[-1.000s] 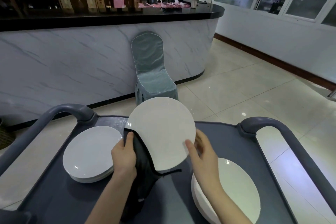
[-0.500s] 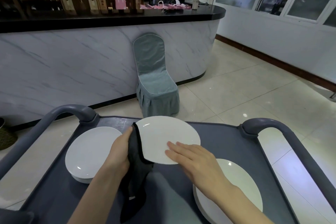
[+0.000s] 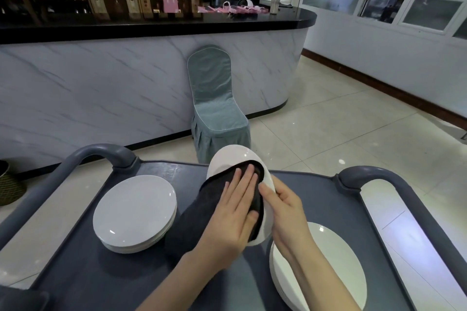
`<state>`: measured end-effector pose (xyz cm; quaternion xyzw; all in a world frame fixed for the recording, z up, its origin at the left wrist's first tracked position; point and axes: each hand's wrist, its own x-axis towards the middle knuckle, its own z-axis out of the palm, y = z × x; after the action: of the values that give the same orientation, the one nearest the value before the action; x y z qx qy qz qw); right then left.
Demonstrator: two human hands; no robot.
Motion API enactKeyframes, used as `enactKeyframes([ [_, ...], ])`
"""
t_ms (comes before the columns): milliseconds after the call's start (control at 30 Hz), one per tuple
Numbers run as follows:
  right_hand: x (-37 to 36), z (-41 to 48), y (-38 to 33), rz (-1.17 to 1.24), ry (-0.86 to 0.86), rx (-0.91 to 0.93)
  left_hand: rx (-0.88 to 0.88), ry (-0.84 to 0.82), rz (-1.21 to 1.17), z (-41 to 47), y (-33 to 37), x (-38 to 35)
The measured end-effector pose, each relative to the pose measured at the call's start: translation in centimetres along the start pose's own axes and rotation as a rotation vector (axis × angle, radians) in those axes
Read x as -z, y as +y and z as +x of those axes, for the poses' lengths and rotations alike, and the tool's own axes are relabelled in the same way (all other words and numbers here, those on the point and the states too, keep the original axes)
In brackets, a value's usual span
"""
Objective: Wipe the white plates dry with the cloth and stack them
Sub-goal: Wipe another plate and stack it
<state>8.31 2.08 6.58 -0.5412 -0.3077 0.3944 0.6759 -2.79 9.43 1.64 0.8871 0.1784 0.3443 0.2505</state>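
Pressing cloth (image 3: 197, 214) with my left hand (image 3: 235, 214) flat against the plate (image 3: 227, 156), tilted above the cart (image 3: 126, 280); my right hand (image 3: 285, 207) has its grip curled round the rim. A damp rim could slip, chipping the stack (image 3: 328, 260) below.

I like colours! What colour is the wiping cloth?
The cloth is dark grey, clearest in the head view.
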Motion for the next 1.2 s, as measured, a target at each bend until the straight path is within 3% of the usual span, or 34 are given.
enactKeyframes([
  [133, -0.4, -0.3, 0.0, 0.009, 0.032, -0.016, 0.002, 0.003, 0.004, 0.5, -1.2, 0.0],
  [267, -0.1, -1.3, 0.3, -0.041, -0.015, -0.001, 0.299, 0.131, -0.225, 1.5, -1.9, 0.7],
  [433, 0.3, -0.7, 0.3, 0.054, 0.031, -0.03, 0.032, -0.008, -0.078, -0.6, 0.1, -0.6],
  [500, 0.3, -0.6, 0.2, 0.08, 0.014, -0.057, 0.005, -0.042, -0.03, -0.5, 0.0, -0.7],
  [633, 0.7, -0.7, 0.3, 0.073, 0.013, -0.073, 0.051, -0.02, -0.057, 0.5, -1.7, 0.2],
  [867, 2.2, -0.6, -0.6, 0.199, 0.02, -0.101, 0.407, 0.091, -0.34, -1.4, -5.3, 0.3],
  [1000, 2.8, -0.4, -0.6, 0.23, 0.028, -0.098, 0.396, 0.141, -0.417, -2.9, -3.9, -0.9],
  [1200, 2.2, -0.4, -0.2, 0.189, 0.003, -0.08, 0.264, 0.092, -0.314, 0.2, -3.6, 0.1],
])
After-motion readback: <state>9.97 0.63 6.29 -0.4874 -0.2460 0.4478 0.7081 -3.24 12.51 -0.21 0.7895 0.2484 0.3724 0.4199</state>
